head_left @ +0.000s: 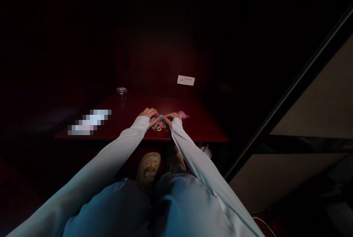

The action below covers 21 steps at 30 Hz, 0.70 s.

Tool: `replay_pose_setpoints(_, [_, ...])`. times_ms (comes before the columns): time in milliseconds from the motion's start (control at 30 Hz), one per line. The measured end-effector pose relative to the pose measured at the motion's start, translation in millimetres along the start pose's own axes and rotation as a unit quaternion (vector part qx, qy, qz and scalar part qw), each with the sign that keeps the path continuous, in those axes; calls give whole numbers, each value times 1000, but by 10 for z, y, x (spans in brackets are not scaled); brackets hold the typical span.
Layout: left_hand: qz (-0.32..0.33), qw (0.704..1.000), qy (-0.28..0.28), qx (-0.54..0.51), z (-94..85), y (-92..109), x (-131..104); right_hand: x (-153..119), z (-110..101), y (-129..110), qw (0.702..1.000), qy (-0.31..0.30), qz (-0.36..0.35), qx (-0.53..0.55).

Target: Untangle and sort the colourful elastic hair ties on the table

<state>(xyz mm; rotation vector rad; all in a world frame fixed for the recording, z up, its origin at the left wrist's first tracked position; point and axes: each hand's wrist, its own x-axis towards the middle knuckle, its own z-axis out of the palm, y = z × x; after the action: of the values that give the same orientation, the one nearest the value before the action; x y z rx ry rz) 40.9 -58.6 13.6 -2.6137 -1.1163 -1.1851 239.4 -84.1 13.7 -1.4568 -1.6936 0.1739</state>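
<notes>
A pile of small hair ties (159, 126) in yellow, pink, green and purple lies near the front edge of the dark red table (138, 134). Over its left side, my left hand (148, 115) is closed, with bent fingers gripping a few of the ties. From the right, my right hand (172, 116) pinches at the same bunch, its fingertips close to the left ones. The exact ties between the fingertips are too small to make out. A pinkish-purple bunch (182, 114) rests just beyond my right hand, partly hidden by it.
A small clear jar with a lid (121, 92) stands at the table's back left. Left of my hands lies a bright, pixelated flat item (91, 122). A white power socket (185, 80) is on the back wall. Beneath the table edge are clogs (149, 169).
</notes>
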Motion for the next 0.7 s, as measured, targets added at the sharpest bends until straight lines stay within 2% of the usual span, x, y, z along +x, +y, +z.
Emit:
replay_pose_setpoints(267, [-11,1000,-10,-3,3,-26,3,6,47,39,999,-2,-30,14])
replay_pose_setpoints(467, [0,1000,13,-17,106,-83,-23,26,60,90,999,5,-33,24])
replay_pose_setpoints(700, [1,1000,7,-10,189,-166,-34,37,75,116,999,16,-23,46])
